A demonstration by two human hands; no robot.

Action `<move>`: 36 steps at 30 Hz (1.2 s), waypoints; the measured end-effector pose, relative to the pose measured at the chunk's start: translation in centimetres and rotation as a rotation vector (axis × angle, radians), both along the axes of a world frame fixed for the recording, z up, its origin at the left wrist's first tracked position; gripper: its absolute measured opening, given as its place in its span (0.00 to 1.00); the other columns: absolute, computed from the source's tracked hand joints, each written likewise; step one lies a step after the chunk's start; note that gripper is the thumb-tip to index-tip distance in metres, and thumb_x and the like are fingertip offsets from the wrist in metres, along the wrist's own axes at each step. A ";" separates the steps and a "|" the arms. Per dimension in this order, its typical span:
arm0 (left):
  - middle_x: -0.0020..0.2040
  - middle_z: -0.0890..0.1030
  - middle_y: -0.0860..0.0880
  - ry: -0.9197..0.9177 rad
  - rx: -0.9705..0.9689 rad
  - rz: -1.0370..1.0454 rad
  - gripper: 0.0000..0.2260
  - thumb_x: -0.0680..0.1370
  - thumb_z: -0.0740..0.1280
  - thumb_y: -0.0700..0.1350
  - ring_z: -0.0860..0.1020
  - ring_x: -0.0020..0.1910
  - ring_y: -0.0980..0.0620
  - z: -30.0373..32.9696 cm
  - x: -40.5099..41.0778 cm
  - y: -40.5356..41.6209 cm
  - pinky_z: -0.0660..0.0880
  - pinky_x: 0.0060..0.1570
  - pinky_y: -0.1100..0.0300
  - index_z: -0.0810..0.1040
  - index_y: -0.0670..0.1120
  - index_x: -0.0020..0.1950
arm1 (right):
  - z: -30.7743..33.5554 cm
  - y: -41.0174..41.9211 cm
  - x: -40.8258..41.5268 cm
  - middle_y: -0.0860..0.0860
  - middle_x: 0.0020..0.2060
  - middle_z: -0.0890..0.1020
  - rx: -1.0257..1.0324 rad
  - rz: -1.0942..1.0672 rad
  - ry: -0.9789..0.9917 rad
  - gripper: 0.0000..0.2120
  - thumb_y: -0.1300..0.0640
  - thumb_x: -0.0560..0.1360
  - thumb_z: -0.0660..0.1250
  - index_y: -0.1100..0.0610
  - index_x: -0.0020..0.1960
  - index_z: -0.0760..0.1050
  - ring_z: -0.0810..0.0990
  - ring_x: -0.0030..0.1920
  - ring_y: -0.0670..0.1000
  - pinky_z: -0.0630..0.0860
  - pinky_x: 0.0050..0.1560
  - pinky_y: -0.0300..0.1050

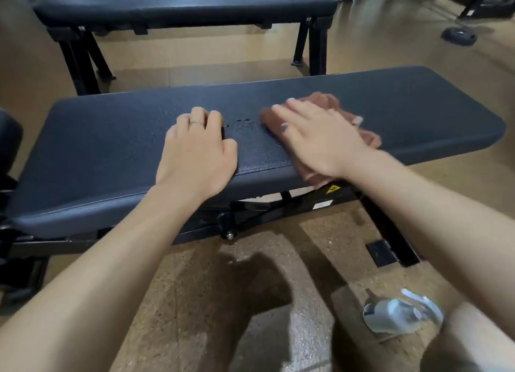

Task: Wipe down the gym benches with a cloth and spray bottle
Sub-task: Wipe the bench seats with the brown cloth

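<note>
A brown terry cloth [328, 126] lies bunched on the padded black surface [418, 112] of the near gym bench, draping over its front edge. The right hand [315, 137] lies flat on top of the cloth, fingers straight and spread, pressing it down; the hand is motion-blurred. The left hand [198, 148] rests on the surface well to the left of the cloth, fingers curled under, holding nothing, with a thin ring on one finger. Between the two hands, small droplets [242, 123] sit on the surface. A translucent spray bottle [401, 313] lies on the cork-patterned floor [223, 302] below the right forearm, apart from both hands. A second black padded bench [181, 3] stands behind.
</note>
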State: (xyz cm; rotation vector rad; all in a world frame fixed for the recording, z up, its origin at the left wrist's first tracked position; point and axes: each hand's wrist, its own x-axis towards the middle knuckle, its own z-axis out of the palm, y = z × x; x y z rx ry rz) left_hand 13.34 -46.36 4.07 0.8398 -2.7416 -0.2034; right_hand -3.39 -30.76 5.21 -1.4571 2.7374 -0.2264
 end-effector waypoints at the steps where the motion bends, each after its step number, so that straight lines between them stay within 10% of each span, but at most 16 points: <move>1: 0.64 0.72 0.41 -0.012 -0.010 -0.001 0.22 0.78 0.49 0.51 0.69 0.63 0.37 0.0 0.0 0.2 0.66 0.63 0.44 0.71 0.43 0.65 | 0.3 0.7 -2.1 0.48 0.83 0.56 0.020 -0.089 -0.030 0.25 0.45 0.86 0.44 0.43 0.82 0.54 0.53 0.82 0.50 0.53 0.79 0.61; 5: 0.64 0.72 0.40 -0.067 -0.057 0.004 0.22 0.77 0.48 0.51 0.69 0.62 0.38 0.1 0.0 0.4 0.66 0.63 0.43 0.71 0.43 0.63 | 0.3 0.6 -5.1 0.48 0.83 0.51 0.115 -0.326 -0.066 0.26 0.45 0.85 0.42 0.43 0.83 0.49 0.50 0.82 0.55 0.48 0.79 0.66; 17: 0.57 0.75 0.39 0.000 -0.059 -0.053 0.14 0.76 0.54 0.46 0.73 0.57 0.36 0.2 0.5 0.0 0.70 0.58 0.41 0.73 0.41 0.56 | 0.6 -8.4 3.6 0.44 0.83 0.52 0.020 0.003 -0.106 0.25 0.45 0.86 0.45 0.41 0.83 0.51 0.49 0.82 0.50 0.47 0.80 0.62; 25: 0.54 0.74 0.40 -0.034 -0.103 -0.034 0.10 0.77 0.53 0.45 0.72 0.56 0.37 0.3 0.2 0.4 0.68 0.59 0.42 0.70 0.43 0.53 | 0.5 -5.4 -1.9 0.47 0.83 0.51 0.080 -0.362 -0.094 0.26 0.46 0.85 0.44 0.43 0.83 0.50 0.49 0.83 0.54 0.47 0.79 0.65; 36: 0.58 0.74 0.38 -0.050 -0.148 -0.045 0.12 0.79 0.53 0.46 0.71 0.60 0.36 -0.3 0.1 0.5 0.67 0.62 0.40 0.70 0.41 0.56 | 0.6 -10.1 2.9 0.45 0.83 0.51 0.058 0.046 -0.082 0.25 0.47 0.86 0.44 0.42 0.83 0.49 0.46 0.83 0.52 0.45 0.79 0.63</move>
